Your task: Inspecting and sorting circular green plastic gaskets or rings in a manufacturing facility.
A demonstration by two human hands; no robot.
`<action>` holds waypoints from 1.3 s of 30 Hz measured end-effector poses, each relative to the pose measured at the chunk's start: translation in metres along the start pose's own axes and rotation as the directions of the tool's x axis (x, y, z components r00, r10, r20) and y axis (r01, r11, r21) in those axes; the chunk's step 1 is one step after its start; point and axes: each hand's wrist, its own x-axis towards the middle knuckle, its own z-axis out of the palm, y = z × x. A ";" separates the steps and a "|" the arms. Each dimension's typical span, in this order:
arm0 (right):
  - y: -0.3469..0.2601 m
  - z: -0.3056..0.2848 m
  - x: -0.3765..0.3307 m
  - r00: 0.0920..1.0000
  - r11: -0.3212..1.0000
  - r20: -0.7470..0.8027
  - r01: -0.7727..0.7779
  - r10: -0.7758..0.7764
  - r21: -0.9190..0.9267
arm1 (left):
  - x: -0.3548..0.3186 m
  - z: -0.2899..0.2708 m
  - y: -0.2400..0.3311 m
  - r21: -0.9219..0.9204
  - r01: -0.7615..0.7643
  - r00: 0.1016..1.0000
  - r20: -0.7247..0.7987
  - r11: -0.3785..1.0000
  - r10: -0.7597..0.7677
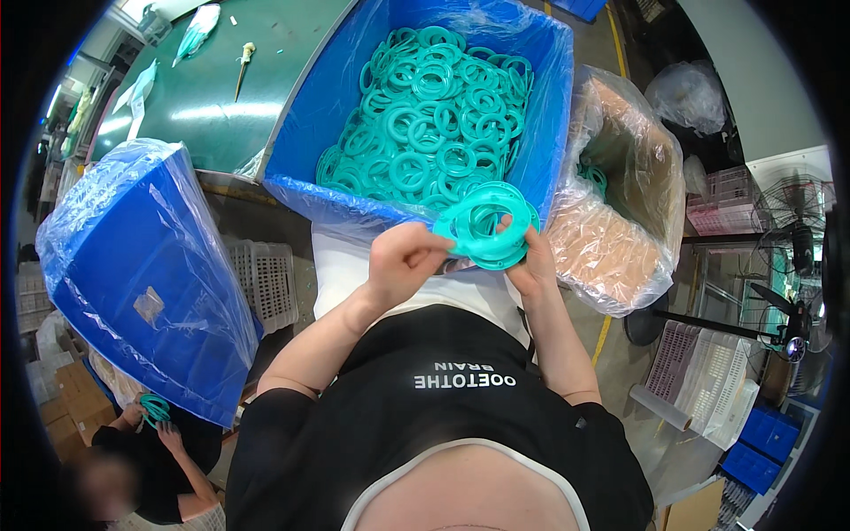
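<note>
Close in front of me, over the near edge of the large blue bin (301, 133), several teal plastic rings (459, 241) are held together in a loose stack. My right hand (536, 264) grips the stack from its right side, a fingertip showing through the middle opening. At the left edge of the same rings my left hand (405, 263) pinches with thumb and forefinger, the other fingers curled in. Inside the bin, which has a clear plastic liner, lies a deep heap of loose teal rings (429, 124).
Right of the bin stands a plastic-lined cardboard box (611, 257) with a few teal rings inside. A tilted blue bin (150, 283) is at left, below a green table (248, 133). A co-worker's hands (168, 435) hold teal rings. Fans (788, 327) and crates (699, 372) stand at right.
</note>
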 end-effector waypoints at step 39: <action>-0.058 -0.050 0.020 0.911 0.910 -0.003 0.411 -0.411 0.046 | 0.005 0.021 -0.004 -0.400 0.688 0.715 0.519 0.605 -0.470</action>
